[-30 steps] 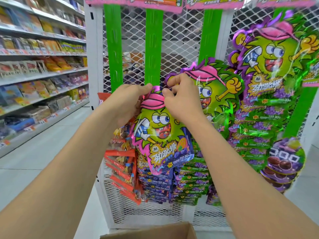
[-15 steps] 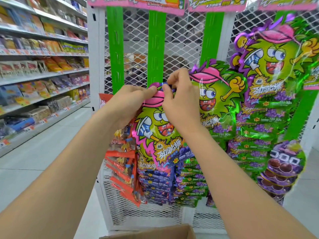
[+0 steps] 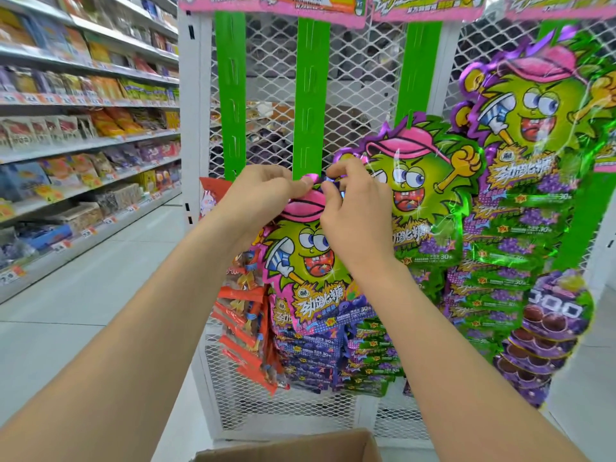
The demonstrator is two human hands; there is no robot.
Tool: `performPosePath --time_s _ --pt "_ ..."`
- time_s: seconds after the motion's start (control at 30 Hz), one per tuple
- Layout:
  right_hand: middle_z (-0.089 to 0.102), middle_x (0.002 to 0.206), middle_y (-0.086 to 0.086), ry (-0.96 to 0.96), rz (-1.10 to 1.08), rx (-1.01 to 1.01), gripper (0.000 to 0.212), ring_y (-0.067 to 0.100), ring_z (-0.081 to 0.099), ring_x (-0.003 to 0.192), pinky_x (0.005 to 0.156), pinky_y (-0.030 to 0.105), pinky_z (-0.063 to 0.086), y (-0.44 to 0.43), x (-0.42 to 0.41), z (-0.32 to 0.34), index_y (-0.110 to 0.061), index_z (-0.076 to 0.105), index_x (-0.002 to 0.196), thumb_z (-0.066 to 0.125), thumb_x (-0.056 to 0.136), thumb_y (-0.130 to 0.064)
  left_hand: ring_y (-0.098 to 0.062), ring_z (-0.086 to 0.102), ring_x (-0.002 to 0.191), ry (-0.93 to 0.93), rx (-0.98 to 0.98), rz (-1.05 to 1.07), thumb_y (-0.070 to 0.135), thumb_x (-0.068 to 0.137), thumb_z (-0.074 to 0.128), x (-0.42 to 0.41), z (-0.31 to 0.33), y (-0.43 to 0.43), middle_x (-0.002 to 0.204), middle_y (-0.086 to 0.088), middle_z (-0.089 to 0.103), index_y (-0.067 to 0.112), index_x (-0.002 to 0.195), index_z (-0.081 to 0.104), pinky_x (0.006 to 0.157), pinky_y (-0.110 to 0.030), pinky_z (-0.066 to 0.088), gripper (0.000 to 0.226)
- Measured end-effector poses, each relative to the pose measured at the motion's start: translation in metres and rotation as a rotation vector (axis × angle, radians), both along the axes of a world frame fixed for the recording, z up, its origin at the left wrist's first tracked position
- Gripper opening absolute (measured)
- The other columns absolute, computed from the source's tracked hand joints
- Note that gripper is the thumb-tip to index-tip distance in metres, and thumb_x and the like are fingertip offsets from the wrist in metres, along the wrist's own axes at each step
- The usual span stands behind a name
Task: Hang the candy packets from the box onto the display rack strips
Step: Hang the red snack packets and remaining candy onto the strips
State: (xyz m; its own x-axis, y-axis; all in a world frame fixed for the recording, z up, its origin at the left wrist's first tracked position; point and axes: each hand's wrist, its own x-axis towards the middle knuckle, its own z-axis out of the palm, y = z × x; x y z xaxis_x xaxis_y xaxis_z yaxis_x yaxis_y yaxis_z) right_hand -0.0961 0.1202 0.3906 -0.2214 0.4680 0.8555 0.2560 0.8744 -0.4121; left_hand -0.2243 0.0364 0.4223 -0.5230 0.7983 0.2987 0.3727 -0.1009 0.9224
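A candy packet [image 3: 310,268] with a green cartoon face, pink cap and blue lower part is held against the middle green display strip [image 3: 312,91]. My left hand [image 3: 256,198] pinches its top left edge. My right hand [image 3: 353,211] pinches its top right edge beside the strip. Below it hang several similar blue packets [image 3: 310,355]. The cardboard box [image 3: 290,448] shows only its rim at the bottom edge; its inside is hidden.
Green packets [image 3: 430,195] fill the strip to the right, larger ones [image 3: 533,128] further right. Orange packets [image 3: 246,315] hang on the left green strip [image 3: 230,95]. A white mesh rack [image 3: 266,55] carries the strips. Store shelves [image 3: 83,105] line the aisle at left.
Both hands have lifted the packet's top higher up the middle strip; the packet now hangs flatter against the packets below.
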Motion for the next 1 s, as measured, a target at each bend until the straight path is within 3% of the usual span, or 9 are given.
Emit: performPosePath --time_s 0.1,0.23,0.33,0.37,0.4,0.57,0.67,0.83,1.0 --pt "0.071 0.09 -0.007 -0.026 -0.004 -0.067 0.013 0.023 0.067 0.089 0.088 0.038 0.036 0.0 0.005 -0.001 -0.019 0.062 0.11 0.064 0.097 -0.018 -0.035 0.069 0.084 0.046 -0.002 0.0 0.062 0.075 0.084 0.002 -0.009 0.002 0.089 -0.022 0.069 0.003 0.094 0.067 0.095 -0.046 0.053 0.065" --pt "0.062 0.08 -0.014 0.003 0.041 -0.209 0.029 0.02 0.06 0.085 0.086 0.033 0.042 -0.006 0.013 0.005 -0.024 0.064 0.113 0.067 0.084 -0.024 -0.027 0.069 0.085 0.093 0.008 0.002 0.059 0.087 0.077 0.006 -0.008 -0.005 0.091 -0.017 0.075 0.011 0.093 0.075 0.096 -0.048 0.054 0.049" --pt "0.068 0.083 -0.008 0.038 0.118 -0.263 0.032 0.022 0.065 0.083 0.083 0.043 0.054 -0.004 0.018 0.006 -0.028 0.064 0.109 0.067 0.078 -0.021 -0.011 0.06 0.111 -0.093 -0.024 -0.021 0.05 0.1 0.065 0.005 -0.006 -0.006 0.123 -0.009 0.07 0.014 0.121 0.072 0.099 -0.04 0.048 0.042" --pt "0.069 0.084 -0.006 0.043 0.141 -0.257 0.031 0.02 0.067 0.08 0.081 0.043 0.056 -0.003 0.02 0.005 -0.027 0.064 0.108 0.067 0.078 -0.017 -0.016 0.058 0.094 -0.157 -0.034 -0.015 0.046 0.102 0.063 0.006 -0.004 -0.008 0.107 -0.007 0.067 0.013 0.127 0.068 0.092 -0.038 0.046 0.042" --pt "0.071 0.085 -0.006 0.049 0.162 -0.25 0.03 0.016 0.068 0.078 0.079 0.042 0.057 -0.002 0.022 0.004 -0.025 0.065 0.107 0.067 0.08 -0.014 -0.023 0.041 0.089 -0.214 -0.046 -0.019 0.046 0.101 0.063 0.007 -0.003 -0.01 0.101 -0.003 0.05 0.012 0.127 0.067 0.087 -0.039 0.041 0.044" --pt "0.071 0.083 -0.008 0.028 0.217 -0.172 0.024 0.01 0.065 0.066 0.064 0.026 0.051 -0.004 0.028 -0.002 -0.02 0.065 0.103 0.067 0.083 -0.008 -0.02 0.05 0.076 -0.264 -0.031 -0.036 0.029 0.11 0.045 0.011 0.0 -0.01 0.083 -0.001 0.07 0.01 0.107 0.074 0.075 -0.033 0.037 0.034" --pt "0.07 0.087 -0.014 0.06 0.229 -0.136 0.024 0.007 0.063 0.07 0.065 0.017 0.044 -0.006 0.028 -0.002 -0.019 0.065 0.104 0.066 0.085 -0.006 -0.023 0.047 0.086 -0.255 -0.035 -0.019 0.035 0.108 0.051 0.012 0.001 -0.009 0.099 -0.01 0.061 0.012 0.102 0.066 0.081 -0.034 0.038 0.028" --pt "0.065 0.092 -0.02 0.063 0.203 -0.086 0.025 0.008 0.064 0.085 0.084 0.041 0.056 -0.007 0.018 0.011 -0.021 0.067 0.109 0.065 0.087 -0.009 -0.024 0.069 0.094 -0.233 -0.054 -0.059 0.048 0.096 0.069 0.008 0.003 -0.011 0.103 -0.007 0.074 0.01 0.107 0.073 0.107 -0.046 0.052 0.04" --pt "0.066 0.092 -0.022 0.057 0.174 -0.149 0.027 0.004 0.062 0.087 0.096 0.053 0.051 -0.005 0.006 0.023 -0.028 0.066 0.108 0.062 0.086 -0.012 -0.034 0.079 0.101 -0.223 -0.028 -0.101 0.03 0.105 0.064 0.012 0.006 -0.016 0.106 -0.018 0.08 0.005 0.115 0.077 0.101 -0.048 0.059 0.03"
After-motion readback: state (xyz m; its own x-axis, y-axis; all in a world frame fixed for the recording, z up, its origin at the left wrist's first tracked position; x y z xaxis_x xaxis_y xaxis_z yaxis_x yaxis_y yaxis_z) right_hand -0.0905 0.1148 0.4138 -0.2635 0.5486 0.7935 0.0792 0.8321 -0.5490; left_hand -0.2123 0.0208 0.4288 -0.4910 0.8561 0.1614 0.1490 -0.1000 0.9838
